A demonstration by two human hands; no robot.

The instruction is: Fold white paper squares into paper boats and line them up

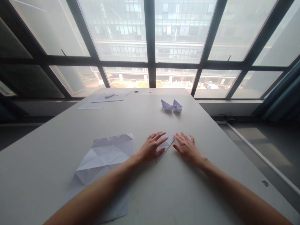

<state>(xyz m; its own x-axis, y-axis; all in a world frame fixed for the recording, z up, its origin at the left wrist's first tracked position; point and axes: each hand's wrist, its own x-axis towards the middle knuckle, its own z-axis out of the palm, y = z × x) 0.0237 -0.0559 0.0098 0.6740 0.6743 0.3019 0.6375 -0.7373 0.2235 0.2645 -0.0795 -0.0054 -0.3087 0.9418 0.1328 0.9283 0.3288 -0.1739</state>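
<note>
Left end of the white table (145,120): loose paper sheets (89,105) near the far edge, flat and overlapping at angles, small white object (109,96) on top, too small to identify. Reads as parked out of the work area.

Nearer, same side: big creased paper sheet (105,154). Crossing fold lines, facets catching the window light, top edge buckled up off the surface. Left forearm (100,187) passes across it; can't tell if it's resting on it. Looks set aside to keep the middle free.

Left hand (152,145): palm down over the folded paper piece (169,140), fingers a bit spread, thumb apart along the near side. No pinch visible. Probably steadying the paper flat, light load only.

Folded piece lies low on the tabletop between the hands, mostly under the left one. Thin white paper, pointed near end, straight right edge, crease lines. Full outline hidden.

Beyond it: folded-paper boat shape (167,106), two upturned pointed parts, crisp facets, self-standing, well apart from both hands.

Right hand (186,147): palm down, fingers loosely fanned, thumb off to the side, fingertips right by the piece's far corner. Contact there: can't tell. Likely guarding that edge.

Far right: small dark mark (264,183) on the tabletop, then a blue curtain (283,93), soft vertical folds.
</note>
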